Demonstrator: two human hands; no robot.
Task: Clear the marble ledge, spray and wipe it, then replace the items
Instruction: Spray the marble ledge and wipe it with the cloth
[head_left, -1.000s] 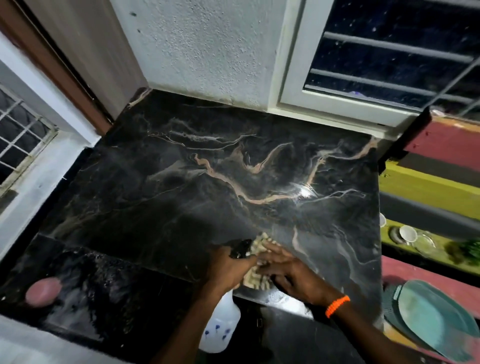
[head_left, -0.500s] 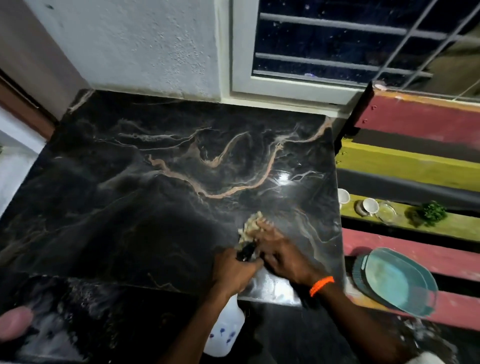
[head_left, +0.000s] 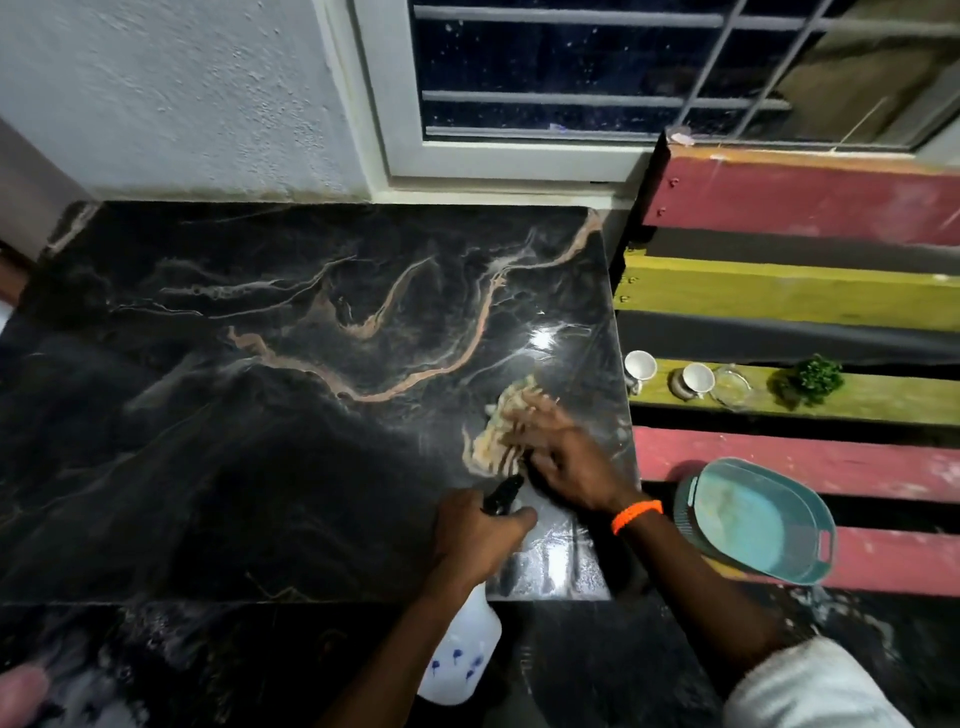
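Spray bottle (head_left: 460, 649) nozzle toward window, cloth (head_left: 498, 431) diagonal

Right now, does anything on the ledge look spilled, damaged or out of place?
Nothing looks damaged or spilled. The ledge is bare except for the cloth under the right hand, and it shines wet near that corner, as expected while wiping. The left hand holds the spray bottle.
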